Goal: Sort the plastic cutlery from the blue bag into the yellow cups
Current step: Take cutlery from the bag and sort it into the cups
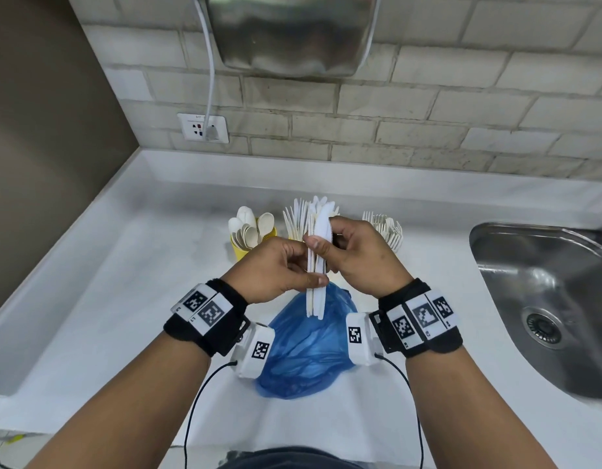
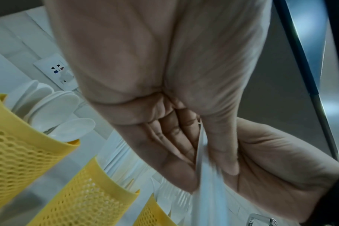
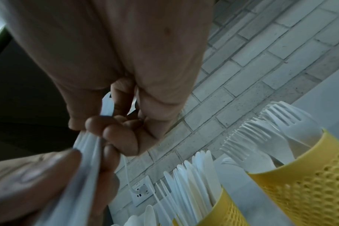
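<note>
Both hands hold one bundle of white plastic knives (image 1: 315, 265) upright above the crumpled blue bag (image 1: 309, 346). My left hand (image 1: 275, 265) pinches the handles from the left. From the right, my right hand (image 1: 360, 255) grips the serrated blades with curled fingers. In the left wrist view the knives (image 2: 205, 175) run between my left fingers (image 2: 174, 145) and my right hand (image 2: 281, 168). Behind the hands stand three yellow mesh cups: spoons in the left cup (image 1: 240, 250), knives and some forks in the middle cup (image 3: 228, 211), forks in the right cup (image 3: 310, 191).
A steel sink (image 1: 546, 299) is sunk into the white counter (image 1: 123, 299) on the right. A brick wall with a socket (image 1: 203, 127) and a cable rises behind the cups. A metal housing (image 1: 292, 32) hangs overhead. A wall closes the left side.
</note>
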The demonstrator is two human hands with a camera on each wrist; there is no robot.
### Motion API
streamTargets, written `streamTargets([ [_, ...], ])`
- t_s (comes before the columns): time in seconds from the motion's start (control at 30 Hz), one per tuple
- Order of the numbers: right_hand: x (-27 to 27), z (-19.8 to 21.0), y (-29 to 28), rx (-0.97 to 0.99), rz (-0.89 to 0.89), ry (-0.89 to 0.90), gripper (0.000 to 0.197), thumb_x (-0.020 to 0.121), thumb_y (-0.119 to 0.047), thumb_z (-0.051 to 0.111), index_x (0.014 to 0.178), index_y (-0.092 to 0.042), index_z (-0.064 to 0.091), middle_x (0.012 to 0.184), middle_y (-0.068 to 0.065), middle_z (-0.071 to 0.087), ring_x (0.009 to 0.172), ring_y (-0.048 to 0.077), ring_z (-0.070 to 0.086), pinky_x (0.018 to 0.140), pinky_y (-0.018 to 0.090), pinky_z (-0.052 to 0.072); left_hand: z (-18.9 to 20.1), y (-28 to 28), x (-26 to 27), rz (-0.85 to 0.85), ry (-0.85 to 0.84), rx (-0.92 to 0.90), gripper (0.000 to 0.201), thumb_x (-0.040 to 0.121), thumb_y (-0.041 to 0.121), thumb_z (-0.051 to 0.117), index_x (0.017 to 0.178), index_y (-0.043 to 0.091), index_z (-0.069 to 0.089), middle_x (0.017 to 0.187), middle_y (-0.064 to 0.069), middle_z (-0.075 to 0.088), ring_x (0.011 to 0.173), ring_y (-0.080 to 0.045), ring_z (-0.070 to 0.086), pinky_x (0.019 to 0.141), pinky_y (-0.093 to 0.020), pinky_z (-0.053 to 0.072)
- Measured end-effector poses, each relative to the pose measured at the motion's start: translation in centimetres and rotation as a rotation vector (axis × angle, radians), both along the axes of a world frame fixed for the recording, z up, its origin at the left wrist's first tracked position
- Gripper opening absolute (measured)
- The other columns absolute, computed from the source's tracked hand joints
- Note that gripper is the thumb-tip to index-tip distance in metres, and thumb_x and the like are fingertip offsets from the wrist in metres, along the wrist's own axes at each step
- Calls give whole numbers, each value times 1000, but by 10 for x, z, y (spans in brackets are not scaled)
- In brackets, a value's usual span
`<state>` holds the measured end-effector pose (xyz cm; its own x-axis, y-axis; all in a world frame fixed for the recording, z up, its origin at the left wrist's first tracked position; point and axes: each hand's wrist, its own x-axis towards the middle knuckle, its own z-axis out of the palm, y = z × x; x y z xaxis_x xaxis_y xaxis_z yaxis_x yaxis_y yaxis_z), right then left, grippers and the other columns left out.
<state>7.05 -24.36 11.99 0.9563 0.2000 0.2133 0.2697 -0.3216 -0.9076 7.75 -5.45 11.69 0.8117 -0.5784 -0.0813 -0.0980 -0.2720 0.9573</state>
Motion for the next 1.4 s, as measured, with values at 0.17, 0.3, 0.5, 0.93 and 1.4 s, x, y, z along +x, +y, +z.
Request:
streamTargets([
  [0.17,10,-1,1,7,-12,6,35,90,-43,71,86,-8,69,67,18,61,59,38,56,61,52,51,4,-2,16,2,-15,64,13,82,12,86,86,23,82,88,-10,79,77,-12,70,78,-28,60],
  [0.3,16,-4,-1,24,-38,11,39,87,-52,72,94,-14,71,74,20,59,63,37,55,63,50,51,6,-1,30,55,-73,104,7,83,14,85,80,18,80,74,-8,77,63,-7,65,63,-18,53],
  [0.5,17,-39,-11,-2,-269,81,8,97,-18,65,101,-22,72,58,-10,58,50,16,59,57,27,46,-1,6,64,326,-121,-3,15,81,14,86,95,14,83,91,-6,81,92,-31,77,86,-48,62],
  [0.93,16,-86,-7,-252,-303,41,28,95,-6,56,112,-21,70,83,-12,63,61,0,55,67,21,44,-12,-22,92,343,-234,228,16,78,26,89,92,21,84,80,11,78,71,6,69,69,-12,52],
  [1.4,13,-89,-10,-274,-299,39,29,94,-6,58,113,-25,68,77,-12,61,60,1,55,67,22,46,-45,-37,91,271,-290,441,19,74,21,86,83,10,74,78,-5,75,77,-24,71,74,-44,58],
])
